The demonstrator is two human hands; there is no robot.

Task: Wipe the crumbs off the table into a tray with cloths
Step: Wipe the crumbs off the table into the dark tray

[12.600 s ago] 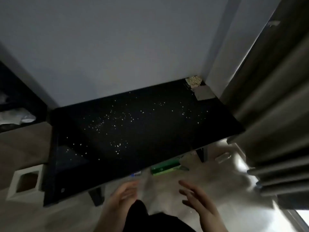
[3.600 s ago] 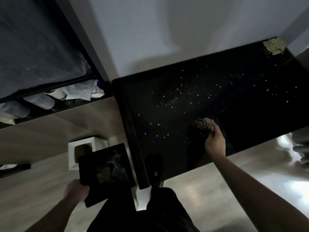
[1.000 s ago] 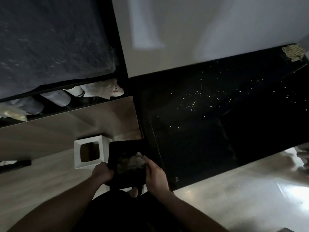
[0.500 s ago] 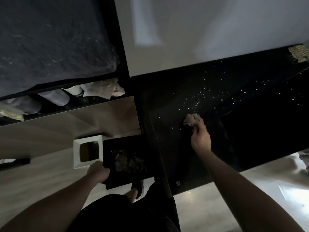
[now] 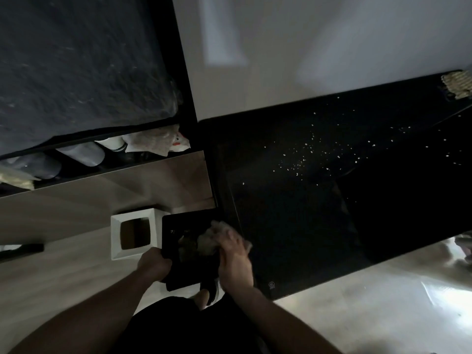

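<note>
Head view: showed the job partway done. Table (image 5: 319,226), a long black glossy top running from near centre out to the far right, looked clean over its near left stretch, dark and bare up to the left edge. Still carried crumbs (image 5: 298,162) farther out: a loose cluster of pale flecks around the middle, thinning into a scatter toward the far right, with one stray fleck nearer the left. Judged as roughly the nearer part cleared and the farther part left to wipe, so several more passes likely needed.

Tray (image 5: 184,241), a flat black square, was held just off the table's left edge, low and beside a white bin (image 5: 132,233) on the floor. Held some pale debris in its middle, hard to make out in the dim light.

Left hand (image 5: 154,264) was closed on the tray's near left edge, thumb on top, fingers underneath and hidden. Right hand (image 5: 235,256) was curled tight around a cloth (image 5: 212,238), a crumpled pale wad, pressed down at the tray's right side where tray and table edge met. Judged as dumping a sweep into the tray; crumbs under the cloth could not be seen.

Second cloth (image 5: 457,83), pale and woven, lay untouched at the table's far right corner.
</note>
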